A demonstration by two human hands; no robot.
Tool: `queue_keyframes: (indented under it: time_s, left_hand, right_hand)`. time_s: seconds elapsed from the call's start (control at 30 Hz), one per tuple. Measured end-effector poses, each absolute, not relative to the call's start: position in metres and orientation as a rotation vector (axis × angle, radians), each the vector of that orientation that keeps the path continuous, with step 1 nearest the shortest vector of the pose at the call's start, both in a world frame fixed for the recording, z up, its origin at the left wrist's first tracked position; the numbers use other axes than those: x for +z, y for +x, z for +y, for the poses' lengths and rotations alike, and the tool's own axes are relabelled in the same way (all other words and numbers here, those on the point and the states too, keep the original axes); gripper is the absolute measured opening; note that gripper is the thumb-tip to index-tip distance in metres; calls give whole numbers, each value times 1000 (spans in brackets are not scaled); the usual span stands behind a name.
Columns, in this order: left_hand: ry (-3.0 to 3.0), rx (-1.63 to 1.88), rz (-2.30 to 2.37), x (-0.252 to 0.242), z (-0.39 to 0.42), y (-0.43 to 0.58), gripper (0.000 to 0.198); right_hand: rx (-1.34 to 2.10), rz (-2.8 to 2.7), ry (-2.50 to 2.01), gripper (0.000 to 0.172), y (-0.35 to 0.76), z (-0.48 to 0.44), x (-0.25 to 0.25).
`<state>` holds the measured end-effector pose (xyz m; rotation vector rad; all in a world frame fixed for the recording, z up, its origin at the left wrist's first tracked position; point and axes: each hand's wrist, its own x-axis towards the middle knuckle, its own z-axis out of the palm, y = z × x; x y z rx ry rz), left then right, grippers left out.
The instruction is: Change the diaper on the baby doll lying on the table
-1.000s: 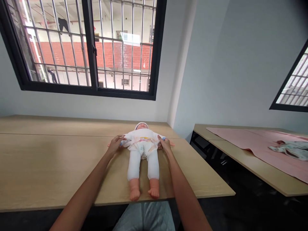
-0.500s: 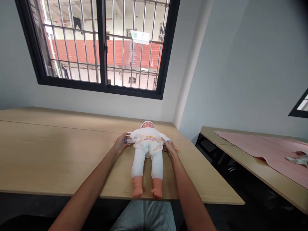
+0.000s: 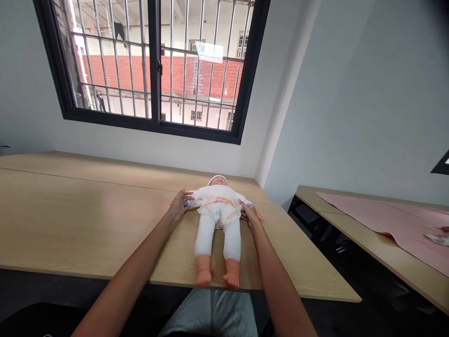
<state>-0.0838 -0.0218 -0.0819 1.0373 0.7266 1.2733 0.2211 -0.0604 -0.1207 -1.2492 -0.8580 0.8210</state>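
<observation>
A baby doll (image 3: 218, 213) lies on its back on the table, feet toward me, in a white cap, white top and white leggings. Its sleeves have blue cuffs, and a sheer ruffle with pink and yellow marks crosses its waist. My left hand (image 3: 179, 206) is closed around the doll's sleeve near the cuff on the left. On the other side, my right hand (image 3: 249, 213) has its fingers curled at the doll's sleeve and side; its fingertips are partly hidden. The doll's bare feet rest close to the table's front edge.
The light wooden table (image 3: 87, 220) runs under the doll to the wall. A barred window (image 3: 154, 70) is above it. To the right, past a dark gap, stands another table (image 3: 351, 222) with a pink cloth (image 3: 382, 217) and a small, partly seen object on it.
The view has shifted slightly, so the scene sits a little further right. Both hands stay at the doll's sides, and the doll lies as before.
</observation>
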Motion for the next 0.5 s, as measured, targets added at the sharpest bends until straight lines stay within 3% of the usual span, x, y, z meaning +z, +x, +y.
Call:
queue_keyframes:
  time_s: [0.27,0.5]
  left_hand:
    - [972,1569,983,-81,-18,-92,21]
    - [936,1561,1052,-78,-21,-98,19]
  right_hand:
    - [608,-667,-1285,29,238,-58,-110]
    - [387,-533,-1309,29,246,-58,-114]
